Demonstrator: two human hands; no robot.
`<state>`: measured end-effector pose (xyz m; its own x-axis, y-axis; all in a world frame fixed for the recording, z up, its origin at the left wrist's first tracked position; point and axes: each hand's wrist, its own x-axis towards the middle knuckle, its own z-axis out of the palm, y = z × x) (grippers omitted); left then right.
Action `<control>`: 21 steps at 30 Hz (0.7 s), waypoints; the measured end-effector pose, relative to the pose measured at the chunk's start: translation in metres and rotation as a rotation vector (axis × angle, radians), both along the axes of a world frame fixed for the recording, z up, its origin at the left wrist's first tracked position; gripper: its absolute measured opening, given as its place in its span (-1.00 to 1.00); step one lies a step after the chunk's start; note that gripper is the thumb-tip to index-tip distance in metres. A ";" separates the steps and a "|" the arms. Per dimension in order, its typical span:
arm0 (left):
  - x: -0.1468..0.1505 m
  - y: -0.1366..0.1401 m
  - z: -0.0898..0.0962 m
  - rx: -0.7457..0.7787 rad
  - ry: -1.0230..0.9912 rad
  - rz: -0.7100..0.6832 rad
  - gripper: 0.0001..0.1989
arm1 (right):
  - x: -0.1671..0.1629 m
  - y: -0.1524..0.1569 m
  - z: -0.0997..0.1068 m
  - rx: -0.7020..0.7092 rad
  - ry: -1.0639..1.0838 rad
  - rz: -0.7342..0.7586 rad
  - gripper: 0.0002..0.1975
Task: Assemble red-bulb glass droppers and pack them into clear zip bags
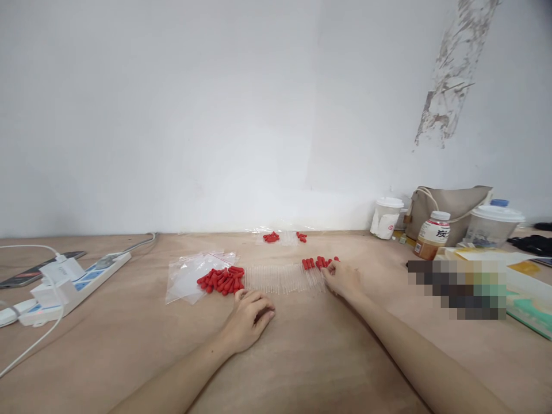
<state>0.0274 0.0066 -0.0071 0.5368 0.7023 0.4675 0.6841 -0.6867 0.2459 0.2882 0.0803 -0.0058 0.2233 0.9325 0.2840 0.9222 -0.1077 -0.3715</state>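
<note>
Right across the middle of the table (129, 356) runs a row of tubes (269, 279), with the bulb pile (222, 280) at its left end and bags (179, 282) left of that. The left hand (251, 315) is in front, the right hand (341, 279) at the right end, beside bulb-topped tubes (309, 264). Behind, near the wall (215, 115): rear bulbs (271, 237). Far left, a power strip (92, 283); over right, a bottle (432, 237) stands before a handbag (452, 204), a cup (386, 219) to its left.

Single head-worn view — facing forward and down, tabletop (107, 345) close below; wall (215, 115) beyond
</note>
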 end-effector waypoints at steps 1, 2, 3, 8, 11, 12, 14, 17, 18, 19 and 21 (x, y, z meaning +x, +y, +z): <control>0.000 0.000 0.000 -0.001 0.001 0.002 -0.88 | 0.002 0.000 0.000 0.004 0.019 0.008 -0.74; 0.000 0.000 0.001 -0.004 0.004 0.004 -0.88 | 0.004 0.000 0.001 0.003 0.034 0.012 -0.77; 0.000 0.000 0.001 -0.008 0.008 0.005 -0.88 | 0.005 0.000 0.001 -0.004 0.043 0.017 -0.79; 0.002 -0.001 0.003 -0.008 0.007 0.000 -0.88 | 0.007 -0.002 0.003 -0.042 0.033 0.048 -0.84; 0.001 -0.002 0.004 -0.007 0.005 0.001 -0.87 | 0.004 -0.004 0.003 -0.061 -0.016 0.065 -0.84; 0.001 -0.002 0.004 -0.007 0.005 0.005 -0.87 | 0.003 -0.004 0.003 -0.068 -0.035 0.063 -0.84; 0.000 -0.002 0.004 -0.005 0.005 0.013 -0.88 | 0.001 -0.004 0.002 -0.082 -0.077 0.052 -0.84; 0.001 -0.002 0.003 0.004 0.004 0.028 -0.88 | -0.004 -0.003 0.000 -0.096 -0.142 0.043 -0.80; 0.001 -0.002 0.003 0.009 0.002 0.035 -0.88 | -0.005 -0.003 0.000 -0.097 -0.160 0.043 -0.79; 0.002 -0.002 0.002 0.013 0.002 0.044 -0.88 | -0.007 -0.003 0.000 -0.098 -0.177 0.048 -0.77; 0.002 -0.001 0.001 0.027 0.004 0.066 -0.89 | -0.010 -0.004 0.001 -0.104 -0.211 0.070 -0.75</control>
